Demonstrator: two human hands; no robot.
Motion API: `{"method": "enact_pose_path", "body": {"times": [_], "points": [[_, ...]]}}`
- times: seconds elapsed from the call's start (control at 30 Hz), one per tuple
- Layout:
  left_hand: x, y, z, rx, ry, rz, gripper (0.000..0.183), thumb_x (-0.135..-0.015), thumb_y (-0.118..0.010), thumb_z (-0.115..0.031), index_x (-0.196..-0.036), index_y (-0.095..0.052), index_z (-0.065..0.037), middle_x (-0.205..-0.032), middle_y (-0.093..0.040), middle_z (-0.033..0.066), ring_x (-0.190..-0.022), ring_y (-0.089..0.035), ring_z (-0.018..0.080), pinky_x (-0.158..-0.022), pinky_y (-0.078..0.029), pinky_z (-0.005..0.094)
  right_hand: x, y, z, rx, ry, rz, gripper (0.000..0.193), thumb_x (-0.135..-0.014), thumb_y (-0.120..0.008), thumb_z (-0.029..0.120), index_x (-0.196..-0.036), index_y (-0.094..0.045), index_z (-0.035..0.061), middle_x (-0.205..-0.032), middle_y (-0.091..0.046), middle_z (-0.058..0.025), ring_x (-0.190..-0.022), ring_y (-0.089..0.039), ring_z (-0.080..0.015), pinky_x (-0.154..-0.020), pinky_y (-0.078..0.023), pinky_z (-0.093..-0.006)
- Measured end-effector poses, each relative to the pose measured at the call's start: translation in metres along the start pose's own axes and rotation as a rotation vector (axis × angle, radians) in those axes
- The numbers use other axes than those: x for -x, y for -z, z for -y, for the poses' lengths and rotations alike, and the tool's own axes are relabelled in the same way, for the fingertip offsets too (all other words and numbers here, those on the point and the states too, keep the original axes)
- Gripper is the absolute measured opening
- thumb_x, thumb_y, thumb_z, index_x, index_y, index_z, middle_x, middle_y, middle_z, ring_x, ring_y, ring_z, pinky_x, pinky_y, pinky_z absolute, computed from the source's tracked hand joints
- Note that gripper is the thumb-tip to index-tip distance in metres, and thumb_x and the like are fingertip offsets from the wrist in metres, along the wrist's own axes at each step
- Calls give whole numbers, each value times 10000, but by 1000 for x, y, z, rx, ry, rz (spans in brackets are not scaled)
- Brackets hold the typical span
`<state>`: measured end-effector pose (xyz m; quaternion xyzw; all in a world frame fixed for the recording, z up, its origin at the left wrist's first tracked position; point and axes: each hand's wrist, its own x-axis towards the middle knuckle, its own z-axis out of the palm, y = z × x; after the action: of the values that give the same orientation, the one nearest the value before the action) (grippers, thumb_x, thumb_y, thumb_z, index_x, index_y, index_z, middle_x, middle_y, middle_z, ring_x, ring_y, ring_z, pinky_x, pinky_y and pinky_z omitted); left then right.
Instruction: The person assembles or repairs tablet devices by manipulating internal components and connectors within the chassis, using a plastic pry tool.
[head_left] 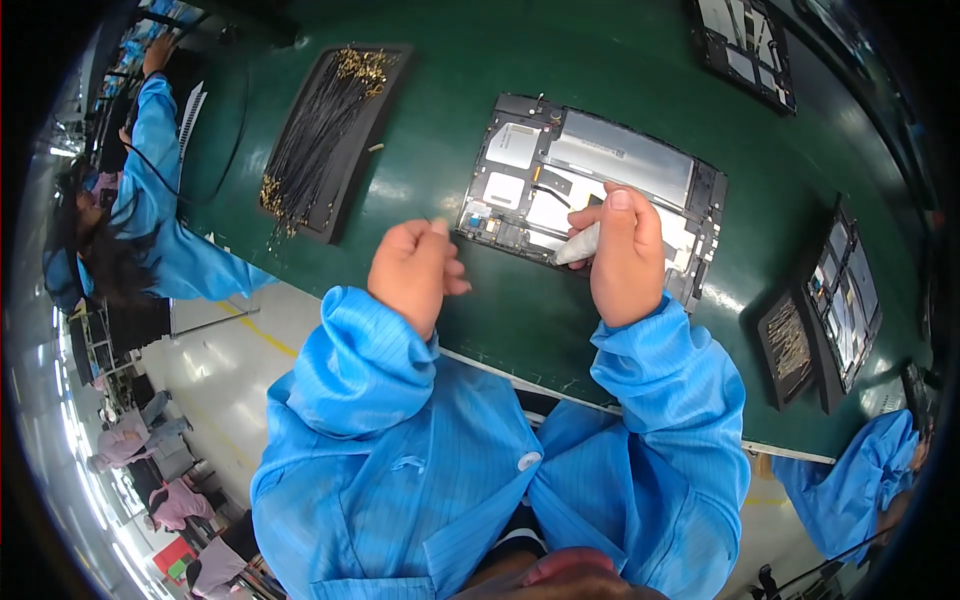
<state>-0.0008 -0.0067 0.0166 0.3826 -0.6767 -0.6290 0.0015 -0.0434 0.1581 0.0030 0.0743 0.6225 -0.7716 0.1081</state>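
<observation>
A tablet-like device lies opened up on the green table, its silver battery panels, circuit board and ribbon parts exposed. Over its near edge, my right hand is closed with thumb and fingers together. A white, wrapped-looking piece sticks out at its fingers, perhaps a finger cover; I cannot tell. What those fingers pinch is hidden. A short black curved strip shows on the device beside them. Left of the device, apart from it, my left hand is pinched closed. A tiny dark bit shows at its fingertips, too small to name.
A black tray of thin black cables with gold ends stands on the left. Another opened device lies far right. At right, a further device leans by a small tray of gold-coloured parts. Blue-sleeved co-workers sit at both sides.
</observation>
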Motion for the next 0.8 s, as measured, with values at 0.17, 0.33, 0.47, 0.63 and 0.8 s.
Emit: {"method": "enact_pose_path", "body": {"times": [0.17,0.33,0.47,0.63,0.8], "points": [[20,9,1,-240,474,739,199,-792,-497,-213,-726,-477,-26,-556,-493,50,-457,-506,122,-385,-435,227,1,2,2,-21,3,28,260,-837,-383,235,-934,-433,-1,-724,-530,-70,-555,-522,-122,-506,-410,-232],[6,7,15,-235,589,744,190,-787,-502,-208,-724,-479,-31,-552,-485,47,-457,-506,127,-393,-435,228,2,1,2,-49,11,45,222,-831,-390,204,-919,-432,4,-725,-529,-65,-555,-520,-119,-504,-408,-231],[-4,4,9,-209,582,749,176,-784,-506,-201,-755,-474,-30,-565,-479,38,-472,-508,121,-394,-429,232,1,1,2,-26,12,44,210,-824,-397,195,-894,-452,5,-722,-526,-65,-549,-516,-119,-504,-407,-234],[-12,1,8,-216,551,770,170,-780,-513,-189,-767,-471,-25,-565,-479,37,-463,-505,113,-390,-432,229,-10,-3,8,40,-129,55,284,-795,-423,228,-957,-494,6,-778,-552,-101,-614,-540,-174,-577,-430,-267],[-13,-1,7,-256,542,743,171,-778,-517,-181,-772,-472,-15,-564,-477,38,-453,-504,115,-387,-441,232,-35,-14,15,1027,76,592,416,-743,-453,259,-1084,-462,21,-940,-548,-173,-843,-539,-263,-748,-414,-299]]}}
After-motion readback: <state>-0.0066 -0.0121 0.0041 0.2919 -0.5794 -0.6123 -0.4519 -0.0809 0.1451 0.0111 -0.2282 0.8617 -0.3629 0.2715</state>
